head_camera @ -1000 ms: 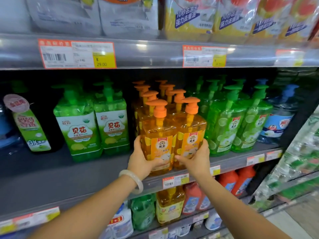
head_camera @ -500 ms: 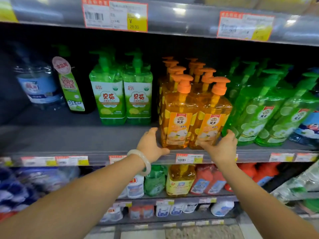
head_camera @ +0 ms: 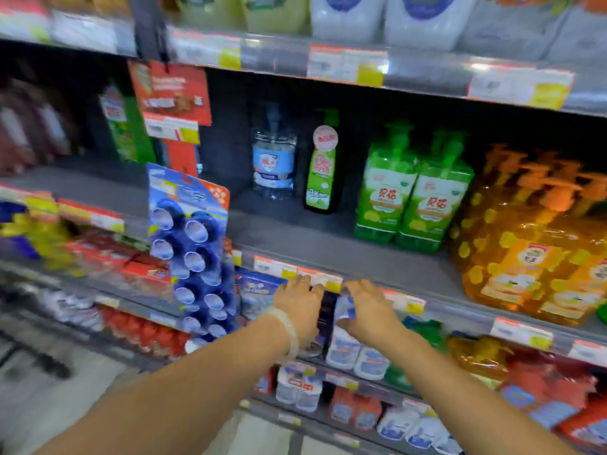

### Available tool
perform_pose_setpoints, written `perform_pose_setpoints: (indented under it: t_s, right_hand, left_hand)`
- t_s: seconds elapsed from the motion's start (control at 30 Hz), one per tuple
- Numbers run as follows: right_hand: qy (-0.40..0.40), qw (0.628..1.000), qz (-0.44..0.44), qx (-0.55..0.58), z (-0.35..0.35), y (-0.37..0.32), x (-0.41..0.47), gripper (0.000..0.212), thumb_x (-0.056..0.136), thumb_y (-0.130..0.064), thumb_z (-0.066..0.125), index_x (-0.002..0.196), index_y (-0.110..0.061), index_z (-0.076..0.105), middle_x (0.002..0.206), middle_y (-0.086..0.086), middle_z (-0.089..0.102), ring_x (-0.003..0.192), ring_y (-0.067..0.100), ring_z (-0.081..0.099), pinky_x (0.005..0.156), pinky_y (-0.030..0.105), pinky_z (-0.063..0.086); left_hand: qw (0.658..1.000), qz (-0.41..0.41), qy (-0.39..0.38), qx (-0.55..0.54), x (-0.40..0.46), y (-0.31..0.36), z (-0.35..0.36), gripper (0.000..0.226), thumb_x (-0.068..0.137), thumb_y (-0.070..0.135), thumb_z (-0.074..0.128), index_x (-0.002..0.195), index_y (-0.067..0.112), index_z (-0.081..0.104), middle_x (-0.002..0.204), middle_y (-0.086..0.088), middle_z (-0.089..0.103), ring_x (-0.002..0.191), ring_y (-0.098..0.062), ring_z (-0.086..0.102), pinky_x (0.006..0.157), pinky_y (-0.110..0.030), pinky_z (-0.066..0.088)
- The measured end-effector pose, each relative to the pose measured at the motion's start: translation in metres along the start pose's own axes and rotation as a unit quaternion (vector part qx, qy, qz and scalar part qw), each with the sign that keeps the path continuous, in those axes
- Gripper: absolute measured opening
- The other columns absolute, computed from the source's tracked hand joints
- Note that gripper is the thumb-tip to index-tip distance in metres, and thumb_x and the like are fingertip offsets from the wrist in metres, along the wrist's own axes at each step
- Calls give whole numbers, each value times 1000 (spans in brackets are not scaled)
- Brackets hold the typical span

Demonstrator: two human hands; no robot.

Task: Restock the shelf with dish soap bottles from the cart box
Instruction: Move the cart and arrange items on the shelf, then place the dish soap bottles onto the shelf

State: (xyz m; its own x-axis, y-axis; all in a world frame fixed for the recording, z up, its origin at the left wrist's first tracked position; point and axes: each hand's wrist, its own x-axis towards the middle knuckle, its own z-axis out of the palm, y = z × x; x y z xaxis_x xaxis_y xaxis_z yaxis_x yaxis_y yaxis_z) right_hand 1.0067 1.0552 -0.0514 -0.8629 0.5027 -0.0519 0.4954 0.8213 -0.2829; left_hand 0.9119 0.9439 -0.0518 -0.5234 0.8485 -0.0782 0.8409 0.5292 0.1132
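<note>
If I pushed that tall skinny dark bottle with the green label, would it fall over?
Probably quite easily. The dark bottle looks tall and narrow with a small base, so a push near its top would likely tip it. It stands alone on the shelf, apart from the green bottles, so nothing would catch it. A low, gentle push might just slide it.

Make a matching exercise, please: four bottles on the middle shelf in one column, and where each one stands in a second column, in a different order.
Things:
1. clear water-like bottle with blue label
2. slim dark bottle with green label
3. green pump bottles
4. orange pump bottles

Places:
a. far right
b. far left
c. second from left
d. beside the orange ones

Pairs: 1-b, 2-c, 3-d, 4-a
</note>
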Motion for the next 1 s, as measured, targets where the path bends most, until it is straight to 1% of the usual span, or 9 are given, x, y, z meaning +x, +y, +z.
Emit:
perform_pose_setpoints:
  t_s: [0.07, 0.13, 0.23, 0.33, 0.4, 0.57, 0.67, 0.83, 1.0]
  right_hand:
    - [-45, 998, -46, -13, 26, -69, 12, 62, 82, -31, 66, 134, -10, 38, 134, 13, 40, 125, 30, 42, 102, 31, 36]
    - [-78, 992, -96, -19, 55, -139, 21, 59, 82, -34, 66, 130, -10, 41, 130, 14, 42, 122, 32, 43, 100, 34, 39]
    - [-95, 980, -173, -31, 93, -238, 25, 52, 81, -28, 65, 124, -12, 41, 123, 12, 43, 117, 32, 47, 91, 36, 43]
    - [-108, 965, -235, -46, 115, -329, 23, 54, 81, -26, 65, 127, -13, 40, 128, 11, 40, 122, 34, 44, 98, 39, 41]
    - [-131, 951, -272, -58, 127, -383, 24, 57, 83, -25, 63, 132, -11, 38, 132, 14, 39, 125, 34, 42, 102, 38, 38]
    - [-178, 917, -345, -87, 163, -499, 21, 60, 79, -34, 69, 125, -9, 39, 134, 16, 40, 126, 33, 41, 100, 38, 39]
    - [-213, 893, -381, -112, 188, -555, 19, 68, 81, -36, 67, 133, -8, 34, 136, 15, 38, 129, 33, 38, 102, 38, 37]
    - [-241, 863, -426, -123, 231, -644, 45, 61, 80, -36, 69, 127, -12, 39, 134, 12, 39, 127, 32, 39, 100, 40, 39]
    - [-245, 847, -460, -105, 247, -747, 93, 58, 81, -32, 67, 127, -12, 39, 133, 12, 39, 126, 33, 39, 100, 40, 39]
  left_hand:
    - [998, -53, -8, 13, -33, -66, -1, 61, 83, 29, 61, 135, 10, 36, 139, -13, 38, 129, -31, 38, 104, -39, 35]
    - [993, -114, -10, 19, -73, -132, -3, 55, 86, 27, 59, 134, 11, 37, 135, -12, 39, 125, -32, 41, 98, -40, 39]
    - [980, -197, -19, 8, -137, -221, -10, 61, 86, 27, 60, 139, 13, 35, 139, -12, 38, 129, -33, 39, 102, -41, 38]
    - [963, -268, -16, 9, -199, -293, -17, 62, 84, 25, 61, 138, 11, 35, 137, -12, 39, 129, -34, 40, 104, -43, 39]
    - [950, -313, -18, 9, -237, -331, -21, 57, 84, 24, 62, 133, 9, 38, 135, -13, 41, 127, -33, 41, 103, -44, 39]
    - [913, -406, -36, -19, -315, -407, -18, 56, 85, 22, 64, 132, 8, 38, 135, -15, 39, 126, -34, 39, 103, -43, 37]
    - [890, -451, -40, -44, -350, -448, -3, 52, 85, 24, 62, 130, 11, 40, 132, -14, 41, 125, -35, 39, 101, -45, 38]
    - [858, -511, -43, -34, -381, -525, 1, 53, 85, 25, 63, 131, 11, 40, 133, -12, 41, 126, -32, 39, 103, -42, 38]
    - [836, -547, -40, -17, -389, -621, -21, 55, 82, 25, 65, 130, 12, 40, 132, -11, 44, 125, -31, 41, 102, -42, 40]
